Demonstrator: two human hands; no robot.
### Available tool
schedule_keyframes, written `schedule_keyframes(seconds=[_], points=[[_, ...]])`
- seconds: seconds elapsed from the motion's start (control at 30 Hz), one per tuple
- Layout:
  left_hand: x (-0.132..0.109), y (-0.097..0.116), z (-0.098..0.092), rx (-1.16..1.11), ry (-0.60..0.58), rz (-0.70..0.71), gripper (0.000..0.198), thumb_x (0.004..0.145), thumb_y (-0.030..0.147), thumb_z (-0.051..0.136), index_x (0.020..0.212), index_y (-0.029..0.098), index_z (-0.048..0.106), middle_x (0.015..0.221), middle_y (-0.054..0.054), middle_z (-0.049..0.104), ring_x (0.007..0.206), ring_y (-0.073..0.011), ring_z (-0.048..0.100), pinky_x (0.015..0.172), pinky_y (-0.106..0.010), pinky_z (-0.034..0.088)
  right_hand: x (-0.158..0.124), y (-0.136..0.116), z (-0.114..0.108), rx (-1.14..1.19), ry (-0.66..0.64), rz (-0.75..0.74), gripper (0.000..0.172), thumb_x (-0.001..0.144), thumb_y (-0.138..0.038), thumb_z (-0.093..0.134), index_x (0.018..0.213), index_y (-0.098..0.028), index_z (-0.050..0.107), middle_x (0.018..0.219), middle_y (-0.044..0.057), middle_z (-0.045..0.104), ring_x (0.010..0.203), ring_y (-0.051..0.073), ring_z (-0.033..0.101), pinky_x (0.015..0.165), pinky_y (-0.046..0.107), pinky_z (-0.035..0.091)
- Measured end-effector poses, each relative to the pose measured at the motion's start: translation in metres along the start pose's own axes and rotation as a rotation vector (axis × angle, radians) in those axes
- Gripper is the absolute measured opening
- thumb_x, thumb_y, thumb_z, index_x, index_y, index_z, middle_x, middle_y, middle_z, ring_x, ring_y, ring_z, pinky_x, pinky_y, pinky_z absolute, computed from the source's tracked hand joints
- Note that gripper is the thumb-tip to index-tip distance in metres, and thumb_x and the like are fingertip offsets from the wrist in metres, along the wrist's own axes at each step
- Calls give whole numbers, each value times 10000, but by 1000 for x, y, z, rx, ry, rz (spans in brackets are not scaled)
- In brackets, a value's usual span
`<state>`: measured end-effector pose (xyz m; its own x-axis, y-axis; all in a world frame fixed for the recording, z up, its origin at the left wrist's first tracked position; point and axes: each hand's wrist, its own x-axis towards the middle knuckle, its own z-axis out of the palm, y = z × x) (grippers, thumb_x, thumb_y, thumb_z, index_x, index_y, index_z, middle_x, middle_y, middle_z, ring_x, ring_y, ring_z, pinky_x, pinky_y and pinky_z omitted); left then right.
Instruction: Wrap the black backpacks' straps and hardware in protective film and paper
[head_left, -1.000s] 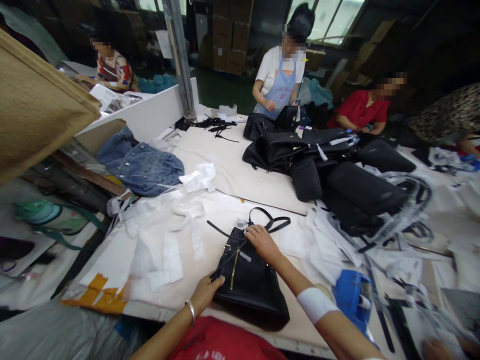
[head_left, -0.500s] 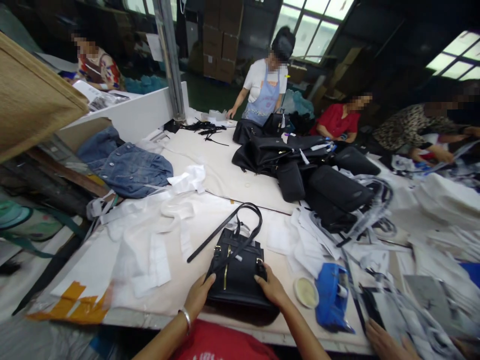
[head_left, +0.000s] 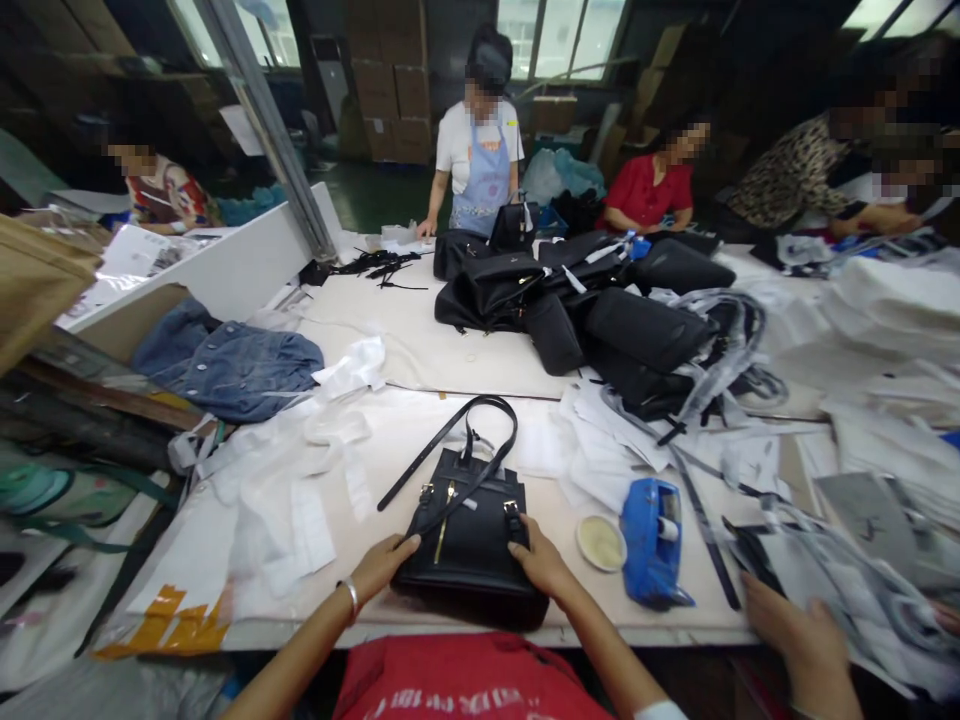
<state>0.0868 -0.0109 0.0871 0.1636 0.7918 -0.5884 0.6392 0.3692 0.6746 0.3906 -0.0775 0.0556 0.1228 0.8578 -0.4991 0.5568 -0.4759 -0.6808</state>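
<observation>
A black handbag (head_left: 480, 545) lies at the near edge of the table, its base toward me. It has a gold vertical zipper and gold buckles on both sides. A long black strap (head_left: 431, 455) loops out past its top, one end lying across the bag. My left hand (head_left: 379, 570), with a silver bracelet at the wrist, grips the bag's left side with the thumb on top. On the opposite side my right hand (head_left: 541, 560) holds the edge below the buckle, thumb on the front. The fingers under the bag are hidden.
Right of the bag are a round tin (head_left: 601, 543) and a blue tape dispenser (head_left: 652, 545). Another person's hand (head_left: 799, 630) is at the lower right. Black bags (head_left: 645, 325) are piled farther back. White sheets (head_left: 300, 520) and a denim garment (head_left: 232, 360) lie left. Several people sit or stand beyond.
My view has turned and levelled, shifting the scene. Both hands keep hold of the handbag, which looks nearly unmoved on the table. The other person's hand at right has lifted.
</observation>
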Motion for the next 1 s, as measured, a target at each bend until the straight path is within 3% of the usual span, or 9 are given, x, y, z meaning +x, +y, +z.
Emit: schedule_keyframes(seconds=[0.07,0.13,0.2,0.27,0.37,0.47,0.8,0.9,1.0], points=[[-1,17,-20,267,210,46,612,783,438,515,1264,64,458,1241,-195,550,1111,-313,546,978,-444,393,1,3,0,26,-4,-40,662,778,-193,485,1391,-178,237,1318,111,487,1171,219,503,991,362,362],[-3,41,-25,435,371,292,561,845,352,435,1356,138,342,1370,-153,420,1206,-260,465,1028,-403,350,2,5,2,36,2,-74,705,767,-146,465,1414,-220,194,1352,86,455,1205,211,471,1000,363,353],[-1,66,-11,557,292,534,476,877,322,389,1345,238,367,1401,-89,377,1250,-220,406,1052,-368,320,3,6,2,32,-7,-97,714,754,-113,448,1414,-253,213,1349,64,462,1212,208,463,993,365,359],[5,85,16,704,151,603,423,852,321,459,1273,274,462,1368,-89,405,1220,-249,421,1021,-397,338,5,7,2,18,-29,-113,703,739,-91,443,1398,-263,267,1331,57,480,1202,211,471,979,359,370],[19,97,57,894,84,468,344,804,209,521,1144,235,562,1165,-135,540,1097,-291,492,921,-445,376,6,10,0,16,-37,-125,701,716,-66,439,1382,-243,309,1337,70,473,1205,215,465,975,350,372],[34,100,72,943,77,392,306,818,99,428,1076,178,572,1009,-145,588,1018,-271,527,897,-432,367,6,14,-3,57,-20,-118,724,701,-57,439,1390,-220,288,1341,87,467,1202,218,464,969,347,377],[116,115,15,787,208,212,210,781,115,463,914,173,615,930,-87,629,891,-207,592,792,-306,427,12,21,-8,152,-43,-58,641,764,-167,482,1376,-220,300,1304,86,507,1167,218,502,972,346,374],[117,99,11,699,193,200,120,753,143,517,738,163,635,793,-61,653,814,-194,609,768,-284,448,6,12,-33,112,-37,-35,552,816,-287,494,1346,-197,366,1179,114,598,1069,269,568,910,404,417],[99,74,10,601,279,235,200,820,206,445,844,153,636,936,-87,649,967,-203,577,886,-309,424,-19,-16,-81,190,82,-132,409,829,-330,512,1209,-181,532,1082,130,638,1021,310,579,905,466,411]])
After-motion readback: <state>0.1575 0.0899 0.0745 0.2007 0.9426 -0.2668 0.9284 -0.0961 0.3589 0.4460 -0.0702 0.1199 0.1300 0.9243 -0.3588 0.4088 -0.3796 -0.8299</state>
